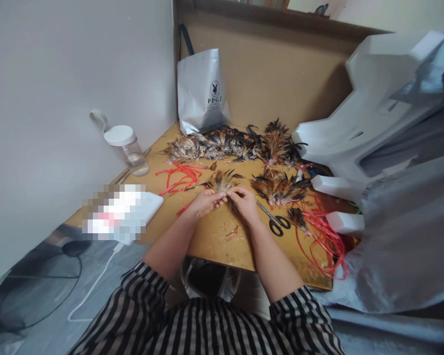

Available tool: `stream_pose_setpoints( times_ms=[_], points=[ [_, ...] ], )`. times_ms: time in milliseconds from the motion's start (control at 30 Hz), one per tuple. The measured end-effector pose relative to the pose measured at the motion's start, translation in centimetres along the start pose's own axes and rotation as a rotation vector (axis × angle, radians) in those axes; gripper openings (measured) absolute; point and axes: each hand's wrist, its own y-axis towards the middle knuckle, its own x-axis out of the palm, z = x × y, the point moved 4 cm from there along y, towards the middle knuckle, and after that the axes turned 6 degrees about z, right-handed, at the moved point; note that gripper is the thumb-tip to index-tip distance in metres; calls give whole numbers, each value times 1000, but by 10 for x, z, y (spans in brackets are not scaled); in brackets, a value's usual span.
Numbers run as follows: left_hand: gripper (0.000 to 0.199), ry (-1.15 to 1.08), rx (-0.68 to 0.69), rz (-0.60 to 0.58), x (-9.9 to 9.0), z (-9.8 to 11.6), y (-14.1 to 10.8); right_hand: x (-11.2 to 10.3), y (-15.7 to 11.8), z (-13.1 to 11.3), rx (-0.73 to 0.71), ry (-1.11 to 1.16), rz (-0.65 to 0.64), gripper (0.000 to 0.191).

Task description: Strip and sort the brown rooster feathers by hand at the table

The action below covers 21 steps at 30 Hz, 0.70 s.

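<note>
Between my hands, over the middle of the wooden table, is a small bunch of brown and black feathers (222, 180), its tips fanned away from me. My left hand (208, 202) has its fingers closed on the bunch's base from the left. From the right, my right hand (244, 201) pinches at the same base, fingertips touching or nearly touching the left ones. Whether a strand runs between the fingers I cannot make out. Black-handled scissors (276, 219) lie just right of my right hand. Another feather bundle (280, 187) lies beyond them.
Feather heaps (240, 143) line the back. Red plastic strips lie left (181, 173) and right (323, 231). A lidded jar (126, 145), a white device with a cable (150, 209), and a silver bag (202, 91) stand or lie left. White foam pieces (329, 128) border the right.
</note>
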Motion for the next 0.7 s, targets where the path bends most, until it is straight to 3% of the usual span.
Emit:
stream_pose_setpoints(
  times_ms=[200, 433, 700],
  points=[
    [25, 54, -9, -15, 2, 0, -2, 1, 0, 0, -29, 8, 11, 16],
    [29, 266, 224, 197, -11, -1, 12, 13, -5, 27, 243, 158, 82, 28],
    [26, 377, 288, 201, -4, 0, 9, 16, -6, 28, 209, 188, 91, 22]
  ],
)
